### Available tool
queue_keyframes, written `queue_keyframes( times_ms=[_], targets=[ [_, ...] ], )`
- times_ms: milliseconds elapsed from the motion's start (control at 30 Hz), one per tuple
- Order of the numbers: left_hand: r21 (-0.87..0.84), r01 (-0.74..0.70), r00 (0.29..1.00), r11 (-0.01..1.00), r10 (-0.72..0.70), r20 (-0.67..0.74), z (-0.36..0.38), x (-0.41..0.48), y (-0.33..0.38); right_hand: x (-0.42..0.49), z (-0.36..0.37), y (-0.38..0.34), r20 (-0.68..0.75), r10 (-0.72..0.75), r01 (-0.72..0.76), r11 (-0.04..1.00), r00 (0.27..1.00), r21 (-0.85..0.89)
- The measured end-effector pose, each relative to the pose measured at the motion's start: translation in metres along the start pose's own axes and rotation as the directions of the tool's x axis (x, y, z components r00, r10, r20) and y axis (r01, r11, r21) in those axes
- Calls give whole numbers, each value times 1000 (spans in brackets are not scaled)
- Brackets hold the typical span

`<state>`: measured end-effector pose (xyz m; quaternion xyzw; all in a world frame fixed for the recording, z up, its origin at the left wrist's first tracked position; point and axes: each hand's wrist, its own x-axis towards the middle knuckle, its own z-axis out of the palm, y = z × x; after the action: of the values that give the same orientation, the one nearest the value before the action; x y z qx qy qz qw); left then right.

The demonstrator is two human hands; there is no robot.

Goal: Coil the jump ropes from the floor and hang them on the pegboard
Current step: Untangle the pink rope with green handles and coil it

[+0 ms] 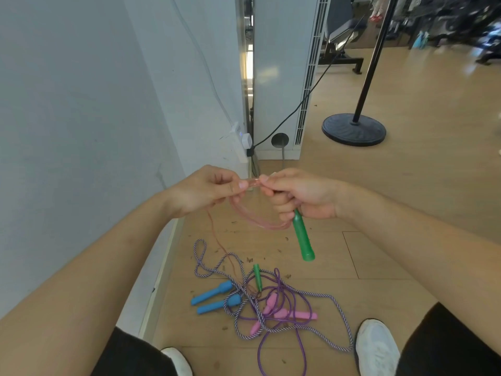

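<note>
Head view | both hands (206,189) (301,194) grasping pink rope (260,223) | right clutches green handle (303,237)

Three jump ropes (271,302) show, with two green, two blue, two pink handles.
</note>
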<state>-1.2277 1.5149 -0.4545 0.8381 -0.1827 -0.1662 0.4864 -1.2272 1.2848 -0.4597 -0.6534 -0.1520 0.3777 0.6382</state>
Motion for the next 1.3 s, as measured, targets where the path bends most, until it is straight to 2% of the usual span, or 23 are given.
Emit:
queue_keyframes(
  times_ms=[100, 200, 367, 500, 567, 667, 767, 867, 967, 1033, 1133, 1300],
  targets=[
    [-13, 11, 999, 1000, -12, -37, 1, 2, -3, 2, -7, -3, -106, -17, 35, 985, 994, 172],
    [-25, 35, 998, 999, -36, -49, 3, 2, -10, 1, -17, -8, -211, -29, 106, 926, 977, 362],
    [-15, 95, 988, 995, -96, -120, -3, 2, -22, -5, -56, -24, -430, -52, 337, 710, 901, 619],
    [-73, 134, 971, 988, -145, -188, -9, 3, -32, -15, -90, -30, -623, 13, 522, 532, 782, 667],
    [-84, 162, 958, 983, -177, -227, -13, 4, -38, -19, -100, -29, -670, 64, 574, 461, 739, 677],
    [-93, 211, 929, 973, -230, -289, -17, 4, -43, -17, -109, -21, -697, 119, 600, 420, 707, 681],
    [-48, 237, 915, 970, -239, -325, -19, 4, -45, -8, -114, -14, -695, 161, 563, 473, 701, 678],
    [153, 275, 934, 949, -226, -278, -17, 4, -46, -2, -105, -13, -693, 146, 448, 666, 706, 596],
    [202, 271, 956, 941, -238, -171, -12, 3, -39, 1, -85, -11, -665, 105, 310, 824, 739, 474],
    [196, 249, 967, 948, -233, -102, -7, 2, -30, 4, -70, -7, -625, 82, 241, 878, 777, 414],
    [143, 206, 979, 968, -204, -29, -1, -2, -16, 10, -53, 1, -624, 28, 182, 946, 781, 270],
    [74, 176, 984, 982, -174, -29, 9, -3, 0, 14, -28, 6, -593, -36, 129, 985, 804, 116]
  ],
)
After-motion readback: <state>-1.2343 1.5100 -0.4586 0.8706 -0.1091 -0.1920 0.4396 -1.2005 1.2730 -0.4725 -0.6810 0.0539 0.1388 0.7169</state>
